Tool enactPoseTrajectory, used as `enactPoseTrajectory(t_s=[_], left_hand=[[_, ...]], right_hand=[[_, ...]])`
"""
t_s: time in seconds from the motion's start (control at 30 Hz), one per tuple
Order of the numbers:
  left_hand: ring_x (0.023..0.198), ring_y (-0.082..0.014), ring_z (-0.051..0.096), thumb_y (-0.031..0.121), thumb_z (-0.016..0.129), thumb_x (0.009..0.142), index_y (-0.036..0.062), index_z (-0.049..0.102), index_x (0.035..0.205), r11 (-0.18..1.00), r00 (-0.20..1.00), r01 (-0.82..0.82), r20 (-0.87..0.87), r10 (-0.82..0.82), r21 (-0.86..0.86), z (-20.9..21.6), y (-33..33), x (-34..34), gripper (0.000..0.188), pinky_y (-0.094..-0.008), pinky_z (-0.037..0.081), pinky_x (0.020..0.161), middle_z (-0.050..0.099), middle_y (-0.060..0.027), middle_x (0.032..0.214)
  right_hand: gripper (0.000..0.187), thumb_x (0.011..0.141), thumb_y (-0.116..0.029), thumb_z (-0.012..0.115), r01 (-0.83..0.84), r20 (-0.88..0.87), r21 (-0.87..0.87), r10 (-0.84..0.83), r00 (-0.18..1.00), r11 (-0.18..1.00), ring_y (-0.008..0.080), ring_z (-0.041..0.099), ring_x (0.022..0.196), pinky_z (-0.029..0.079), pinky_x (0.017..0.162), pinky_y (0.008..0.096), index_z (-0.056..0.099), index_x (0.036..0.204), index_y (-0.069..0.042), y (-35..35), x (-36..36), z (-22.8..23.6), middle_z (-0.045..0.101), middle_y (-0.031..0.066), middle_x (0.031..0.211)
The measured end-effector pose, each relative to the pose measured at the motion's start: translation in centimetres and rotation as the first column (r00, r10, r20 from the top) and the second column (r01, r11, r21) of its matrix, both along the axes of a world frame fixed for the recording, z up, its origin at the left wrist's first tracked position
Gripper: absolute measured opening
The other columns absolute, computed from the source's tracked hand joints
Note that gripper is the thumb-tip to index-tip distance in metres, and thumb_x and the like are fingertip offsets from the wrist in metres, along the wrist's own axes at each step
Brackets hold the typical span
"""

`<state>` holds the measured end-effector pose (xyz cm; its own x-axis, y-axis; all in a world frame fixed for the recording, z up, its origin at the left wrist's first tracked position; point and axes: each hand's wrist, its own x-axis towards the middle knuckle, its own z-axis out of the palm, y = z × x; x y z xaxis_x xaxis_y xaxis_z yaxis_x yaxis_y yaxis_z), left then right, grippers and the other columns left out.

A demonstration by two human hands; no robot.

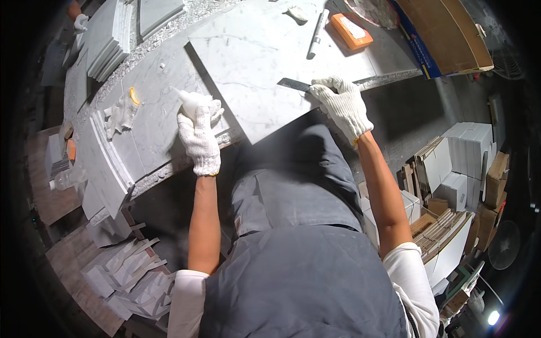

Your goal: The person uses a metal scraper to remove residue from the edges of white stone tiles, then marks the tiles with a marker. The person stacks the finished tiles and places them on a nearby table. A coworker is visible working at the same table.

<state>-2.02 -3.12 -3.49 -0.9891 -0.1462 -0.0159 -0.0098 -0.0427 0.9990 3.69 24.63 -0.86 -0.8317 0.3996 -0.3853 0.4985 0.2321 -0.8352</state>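
My gloved left hand (198,138) is closed round a small white squeeze bottle (193,102) with a pointed tip, just left of a marble tile. In my gloved right hand (345,108), a thin dark flat blade (293,84), like a scraper, is pinched between thumb and fingers. The blade lies over the near right part of the grey-veined white marble tile (253,67). One corner of that tile juts past the near edge of the bench toward my lap. Whether the blade touches the tile I cannot tell.
Beyond the blade lie a white marker (318,35) and an orange box (351,31). An open cardboard box (445,36) stands at far right. A crumpled glove (122,114) lies on the left, near stacked tiles (112,42). White cartons (465,152) are on the right; offcuts (132,276) lie lower left.
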Motion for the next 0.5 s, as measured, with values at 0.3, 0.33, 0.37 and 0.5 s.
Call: enactPoseTrajectory(t_s=[0.3, 0.33, 0.37, 0.5], left_hand=[[0.095, -0.0192, 0.072, 0.021, 0.063, 0.104, -0.0039, 0.052, 0.131, 0.995, 0.998, -0.059, -0.022, 0.057, -0.081, 0.3, 0.4, 0.1, 0.039, -0.0302, 0.062, 0.077, 0.067, -0.0136, 0.113], [0.095, -0.0192, 0.072, 0.022, 0.063, 0.104, -0.0034, 0.051, 0.132, 0.997, 0.999, -0.049, -0.024, 0.047, -0.059, 0.1, 0.3, 0.0, 0.039, -0.0296, 0.062, 0.077, 0.067, -0.0138, 0.114], [0.095, -0.0192, 0.072, 0.022, 0.062, 0.105, -0.0029, 0.051, 0.133, 0.999, 0.999, -0.030, -0.018, 0.030, -0.038, 0.1, 0.3, -0.2, 0.040, -0.0291, 0.062, 0.076, 0.067, -0.0139, 0.115], [0.097, -0.0284, 0.075, 0.013, 0.059, 0.105, -0.0047, 0.046, 0.135, 0.999, 0.999, -0.031, 0.021, 0.032, -0.035, 0.2, -0.4, -0.5, 0.037, -0.0372, 0.065, 0.080, 0.069, -0.0206, 0.117]], right_hand=[[0.022, 0.096, -0.023, 0.069, -0.009, 0.040, -0.309, 0.022, 0.999, 0.951, 0.0053, 0.061, 0.070, 0.050, 0.064, 0.0214, 0.076, 0.106, -0.005, 1.5, 1.1, 0.9, 0.073, 0.0003, 0.083], [0.023, 0.096, -0.024, 0.069, -0.036, 0.023, -0.282, 0.045, 0.999, 0.959, 0.0056, 0.062, 0.071, 0.051, 0.065, 0.0220, 0.076, 0.108, -0.005, 1.4, 1.2, 0.7, 0.074, 0.0005, 0.084], [0.025, 0.095, -0.024, 0.070, -0.062, 0.024, -0.254, 0.070, 0.997, 0.965, 0.0060, 0.063, 0.072, 0.051, 0.067, 0.0226, 0.076, 0.109, -0.005, 1.3, 1.1, 0.5, 0.075, 0.0007, 0.086], [0.025, 0.095, -0.025, 0.072, -0.055, 0.000, -0.067, 0.055, 0.998, 0.996, 0.0042, 0.057, 0.065, 0.047, 0.059, 0.0223, 0.075, 0.111, -0.006, 0.8, -0.4, -0.4, 0.073, -0.0007, 0.083]])
